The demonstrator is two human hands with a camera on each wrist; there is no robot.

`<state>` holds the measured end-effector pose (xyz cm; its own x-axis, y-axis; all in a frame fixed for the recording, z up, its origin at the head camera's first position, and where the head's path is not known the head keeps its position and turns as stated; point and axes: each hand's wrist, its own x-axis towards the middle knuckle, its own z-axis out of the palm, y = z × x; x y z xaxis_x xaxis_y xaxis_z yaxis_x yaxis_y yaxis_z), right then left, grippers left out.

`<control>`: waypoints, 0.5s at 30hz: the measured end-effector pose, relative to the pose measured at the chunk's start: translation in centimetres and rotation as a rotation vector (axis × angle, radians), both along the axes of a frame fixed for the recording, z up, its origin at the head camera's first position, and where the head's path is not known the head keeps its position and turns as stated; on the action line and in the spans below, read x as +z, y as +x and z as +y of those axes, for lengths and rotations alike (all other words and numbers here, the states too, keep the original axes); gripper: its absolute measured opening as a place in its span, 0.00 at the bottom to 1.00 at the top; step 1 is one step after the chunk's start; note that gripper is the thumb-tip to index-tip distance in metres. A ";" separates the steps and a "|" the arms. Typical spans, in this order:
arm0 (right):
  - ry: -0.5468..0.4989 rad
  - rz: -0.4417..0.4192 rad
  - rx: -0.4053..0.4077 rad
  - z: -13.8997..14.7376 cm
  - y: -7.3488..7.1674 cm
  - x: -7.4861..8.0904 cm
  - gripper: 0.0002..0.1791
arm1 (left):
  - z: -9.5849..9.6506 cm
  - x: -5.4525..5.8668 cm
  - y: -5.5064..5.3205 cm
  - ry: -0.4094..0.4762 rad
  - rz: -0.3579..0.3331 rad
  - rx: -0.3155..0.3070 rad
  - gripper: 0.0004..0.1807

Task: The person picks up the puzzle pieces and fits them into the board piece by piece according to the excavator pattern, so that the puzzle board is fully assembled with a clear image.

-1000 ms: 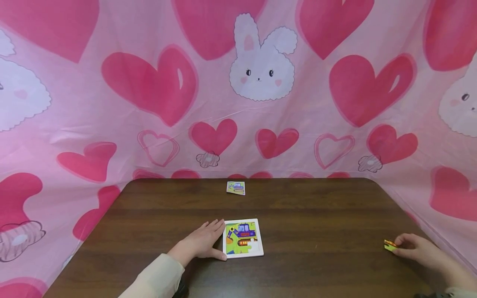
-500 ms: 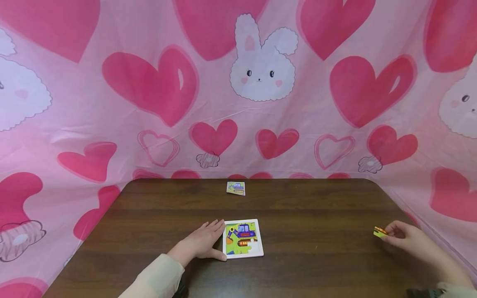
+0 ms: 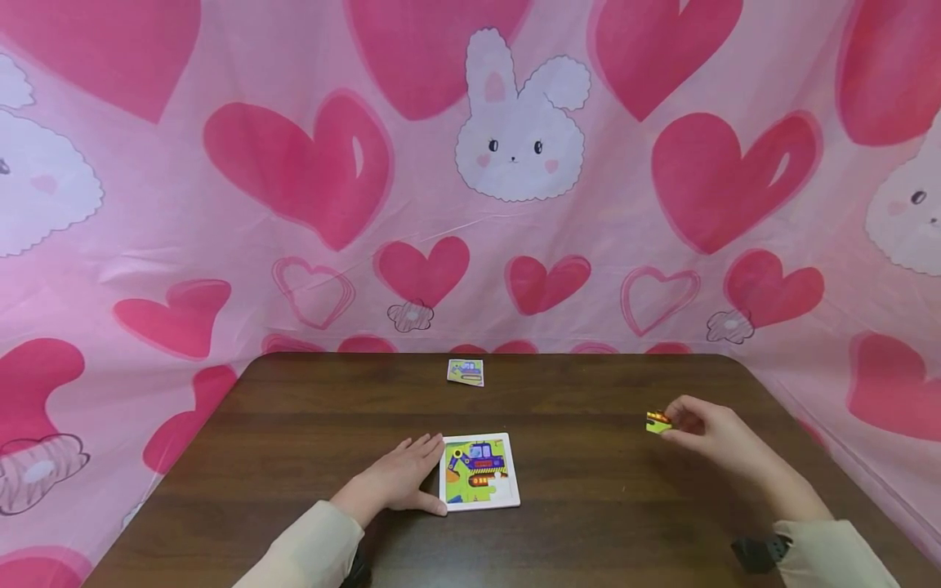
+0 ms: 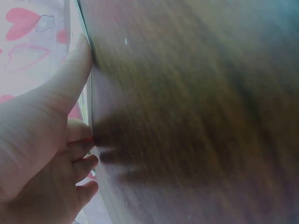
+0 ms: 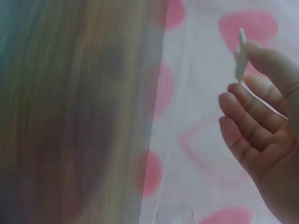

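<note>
A white puzzle tray (image 3: 504, 492) lies on the table in the head view, with pieces of a digger picture (image 3: 474, 461) in it. Bare white shows at its lower right. My left hand (image 3: 400, 476) rests along the tray's left edge, thumb at the near corner and fingers extended. The left wrist view shows the same hand (image 4: 42, 135) mostly from the thumb side. To the right of the tray and above the table, my right hand (image 3: 709, 429) pinches a green and orange puzzle piece (image 3: 657, 422) between thumb and fingers. That piece (image 5: 240, 60) appears edge-on in the right wrist view.
A small card (image 3: 466, 372) with a similar digger picture lies near the far edge of the dark wooden table (image 3: 588, 400). Behind and beside the table hangs a pink cloth (image 3: 515, 229) with hearts and rabbits.
My right hand has moved left and away from me, carrying the puzzle piece from the table's right side toward the tray. The left hand and tray have stayed put.
</note>
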<state>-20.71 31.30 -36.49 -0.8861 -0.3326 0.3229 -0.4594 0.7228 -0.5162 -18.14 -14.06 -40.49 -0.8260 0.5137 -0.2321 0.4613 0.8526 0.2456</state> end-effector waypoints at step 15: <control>0.051 0.097 0.334 -10.8 -0.9 -1.5 0.15 | 0.1 0.0 0.0 -0.001 -0.001 0.005 0.52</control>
